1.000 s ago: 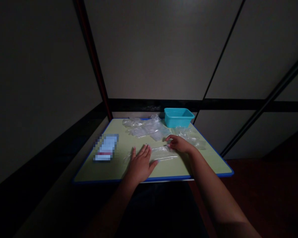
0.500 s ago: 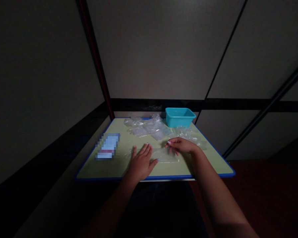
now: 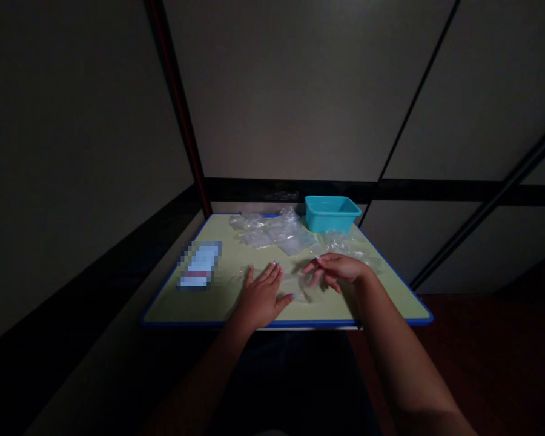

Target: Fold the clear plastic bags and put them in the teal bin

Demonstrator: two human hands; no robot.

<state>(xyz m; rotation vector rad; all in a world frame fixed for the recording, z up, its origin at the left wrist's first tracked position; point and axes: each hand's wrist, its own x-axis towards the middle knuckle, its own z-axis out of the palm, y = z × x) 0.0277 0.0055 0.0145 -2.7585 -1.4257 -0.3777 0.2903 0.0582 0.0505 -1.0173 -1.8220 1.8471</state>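
A clear plastic bag [image 3: 293,281] lies in front of me near the table's front edge. My left hand [image 3: 260,300] rests flat on its left part, fingers stretched and thumb out to the right. At the bag's right end is my right hand [image 3: 336,267], thumb and forefinger close together on the film and the other fingers bent loosely below. The bag's right edge is raised and curled there, a little blurred. Part of the bag is hidden under my left palm.
Several crumpled clear plastic bags [image 3: 272,230] lie along the back of the yellow, blue-edged table [image 3: 186,309]. More clear bags [image 3: 340,242] lie beyond my right hand. A turquoise bin [image 3: 331,217] stands back right. A pixelated flat object [image 3: 202,263] lies at the left.
My right hand has shifted slightly right, its lower fingers spreading. The bag's right end, flat before, is now lifted and curled back. My left hand stays in place on the bag.
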